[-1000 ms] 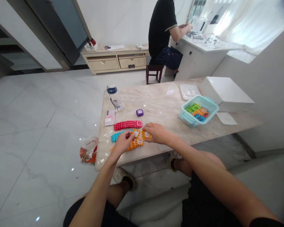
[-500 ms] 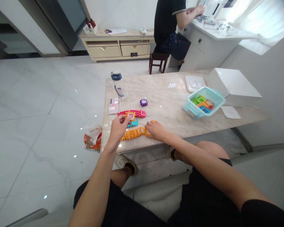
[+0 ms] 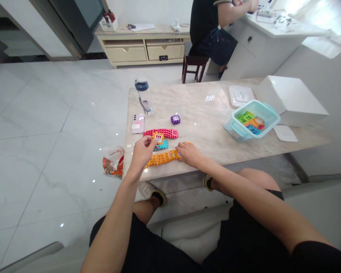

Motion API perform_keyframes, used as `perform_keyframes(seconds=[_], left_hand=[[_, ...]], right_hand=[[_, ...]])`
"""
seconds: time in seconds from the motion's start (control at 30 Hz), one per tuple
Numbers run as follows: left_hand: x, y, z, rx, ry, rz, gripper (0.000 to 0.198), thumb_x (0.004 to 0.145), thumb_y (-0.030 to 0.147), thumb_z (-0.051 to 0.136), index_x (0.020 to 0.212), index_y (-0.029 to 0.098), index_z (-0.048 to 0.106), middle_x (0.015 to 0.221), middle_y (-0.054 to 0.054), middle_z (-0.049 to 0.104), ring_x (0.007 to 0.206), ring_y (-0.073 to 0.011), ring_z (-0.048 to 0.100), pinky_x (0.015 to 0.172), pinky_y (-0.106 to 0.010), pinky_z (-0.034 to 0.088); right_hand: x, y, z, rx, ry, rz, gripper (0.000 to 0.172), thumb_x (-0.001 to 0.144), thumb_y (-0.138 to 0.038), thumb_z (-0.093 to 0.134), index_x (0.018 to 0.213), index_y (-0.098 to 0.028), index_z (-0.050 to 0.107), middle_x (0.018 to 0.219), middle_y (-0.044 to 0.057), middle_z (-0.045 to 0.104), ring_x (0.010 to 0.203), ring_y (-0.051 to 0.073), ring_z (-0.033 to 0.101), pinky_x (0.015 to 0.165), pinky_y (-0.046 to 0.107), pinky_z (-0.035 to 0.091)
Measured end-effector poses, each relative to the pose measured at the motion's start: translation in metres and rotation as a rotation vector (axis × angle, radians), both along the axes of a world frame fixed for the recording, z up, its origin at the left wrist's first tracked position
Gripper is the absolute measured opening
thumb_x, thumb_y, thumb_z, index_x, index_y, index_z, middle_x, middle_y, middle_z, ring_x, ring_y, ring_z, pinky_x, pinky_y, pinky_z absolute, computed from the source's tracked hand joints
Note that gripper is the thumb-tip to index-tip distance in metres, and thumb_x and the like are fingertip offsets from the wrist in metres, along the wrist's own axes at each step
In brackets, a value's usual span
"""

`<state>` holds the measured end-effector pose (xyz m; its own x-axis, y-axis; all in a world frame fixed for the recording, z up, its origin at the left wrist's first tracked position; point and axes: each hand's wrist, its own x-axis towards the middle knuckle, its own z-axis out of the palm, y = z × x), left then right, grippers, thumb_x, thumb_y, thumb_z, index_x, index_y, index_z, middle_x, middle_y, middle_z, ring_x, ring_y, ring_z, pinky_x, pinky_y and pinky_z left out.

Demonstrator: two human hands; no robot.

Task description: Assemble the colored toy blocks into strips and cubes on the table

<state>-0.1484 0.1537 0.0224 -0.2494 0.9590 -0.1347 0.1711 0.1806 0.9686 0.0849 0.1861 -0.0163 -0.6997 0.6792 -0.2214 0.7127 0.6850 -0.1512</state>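
My left hand (image 3: 142, 152) is closed, pinching an orange toothed building block (image 3: 158, 138) with a window-like print on its face. Below that piece lie blue blocks (image 3: 162, 145), partly covered by my hand. A row of orange building blocks (image 3: 161, 158) stretches along the table's near side. At its right end my right hand (image 3: 189, 154) curls its fingers over the last orange block, which they largely hide. Behind my left hand is a row of pink blocks (image 3: 165, 132). A purple block stack (image 3: 175, 119) stands apart, farther back.
A teal bin (image 3: 231, 127) with green, orange and blue blocks stands at the right, near a white box (image 3: 298, 98) and a clear lid (image 3: 241, 95). A bottle (image 3: 144, 96) and phone (image 3: 138, 124) are at the left. Another person (image 3: 204, 30) sits at a counter beyond.
The view has shifted slightly, so the table and the bin appear a little displaced. Both hands stay nearly in place, my left still holding the orange block and my right at the orange row's end.
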Motion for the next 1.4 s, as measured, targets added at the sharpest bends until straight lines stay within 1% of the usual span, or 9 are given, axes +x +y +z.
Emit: perform_keyframes(seconds=[0.3, 0.43, 0.57, 0.67, 0.77, 0.9, 1.07, 1.2, 1.4], left_hand=[[0.01, 0.004, -0.009, -0.035, 0.023, -0.039, 0.04, 0.08, 0.055, 0.083, 0.091, 0.018, 0.072, 0.082, -0.005, 0.077, 0.072, -0.0212, 0.074, 0.073, -0.032, 0.056], [0.014, 0.005, -0.02, -0.028, 0.119, -0.092, 0.034, 0.084, 0.052, 0.078, 0.086, 0.018, 0.076, 0.079, -0.006, 0.078, 0.074, -0.0224, 0.073, 0.073, -0.032, 0.054], [0.025, 0.005, -0.03, -0.043, 0.174, -0.17, 0.034, 0.083, 0.052, 0.079, 0.083, 0.018, 0.076, 0.076, -0.006, 0.077, 0.073, -0.0225, 0.07, 0.07, -0.032, 0.051], [0.034, 0.004, -0.032, -0.055, 0.241, -0.204, 0.035, 0.084, 0.053, 0.079, 0.081, 0.019, 0.075, 0.073, -0.004, 0.074, 0.07, -0.0217, 0.067, 0.066, -0.031, 0.048], [0.041, 0.002, -0.032, -0.078, 0.249, -0.244, 0.039, 0.085, 0.058, 0.078, 0.08, 0.019, 0.073, 0.071, -0.004, 0.073, 0.07, -0.0224, 0.068, 0.065, -0.032, 0.049], [0.044, 0.002, -0.032, -0.085, 0.208, -0.292, 0.047, 0.088, 0.067, 0.073, 0.087, 0.02, 0.075, 0.081, -0.007, 0.079, 0.078, -0.0254, 0.074, 0.073, -0.035, 0.055], [0.036, 0.006, -0.025, -0.157, 0.084, -0.156, 0.069, 0.091, 0.084, 0.058, 0.097, 0.017, 0.076, 0.098, -0.014, 0.083, 0.081, -0.0255, 0.076, 0.074, -0.036, 0.056], [0.028, 0.007, -0.018, -0.164, 0.033, -0.113, 0.073, 0.091, 0.086, 0.057, 0.098, 0.017, 0.075, 0.097, -0.015, 0.082, 0.078, -0.0244, 0.075, 0.071, -0.034, 0.054], [0.029, 0.007, -0.02, -0.159, 0.021, -0.15, 0.071, 0.093, 0.084, 0.054, 0.094, 0.016, 0.075, 0.094, -0.015, 0.081, 0.075, -0.0236, 0.074, 0.071, -0.035, 0.055]], right_hand=[[0.014, 0.001, 0.001, 0.033, 0.014, -0.03, 0.042, 0.094, -0.029, 0.085, 0.129, -0.013, 0.067, 0.13, 0.018, 0.069, 0.123, 0.036, 0.065, 0.101, 0.045, 0.056], [0.02, 0.005, 0.008, 0.039, 0.162, -0.059, 0.053, 0.097, -0.033, 0.083, 0.141, -0.013, 0.061, 0.137, 0.018, 0.066, 0.127, 0.035, 0.063, 0.104, 0.048, 0.055], [0.016, 0.004, 0.012, 0.018, 0.374, 0.003, 0.062, 0.102, -0.043, 0.077, 0.152, -0.015, 0.053, 0.147, 0.018, 0.063, 0.135, 0.033, 0.061, 0.112, 0.047, 0.052], [0.011, 0.002, 0.015, 0.031, 0.481, -0.072, 0.068, 0.103, -0.048, 0.074, 0.156, -0.014, 0.05, 0.147, 0.02, 0.064, 0.136, 0.034, 0.06, 0.113, 0.049, 0.051], [0.01, 0.003, 0.018, 0.033, 0.538, -0.052, 0.059, 0.103, -0.044, 0.075, 0.152, -0.017, 0.055, 0.142, 0.017, 0.067, 0.132, 0.033, 0.062, 0.112, 0.048, 0.052], [0.022, 0.011, 0.023, 0.05, 0.436, 0.021, 0.041, 0.103, -0.039, 0.075, 0.136, -0.017, 0.067, 0.129, 0.015, 0.072, 0.123, 0.032, 0.063, 0.105, 0.046, 0.053], [0.054, 0.03, 0.026, 0.081, 0.066, -0.028, 0.036, 0.094, -0.038, 0.084, 0.118, -0.013, 0.075, 0.123, 0.018, 0.07, 0.116, 0.035, 0.062, 0.095, 0.043, 0.053], [0.065, 0.036, 0.022, 0.03, -0.009, 0.004, 0.041, 0.094, -0.042, 0.084, 0.122, -0.013, 0.075, 0.123, 0.017, 0.071, 0.118, 0.034, 0.062, 0.095, 0.041, 0.053], [0.047, 0.029, 0.013, -0.041, -0.023, 0.014, 0.044, 0.093, -0.042, 0.086, 0.126, -0.015, 0.074, 0.127, 0.017, 0.07, 0.119, 0.034, 0.065, 0.095, 0.039, 0.054]])
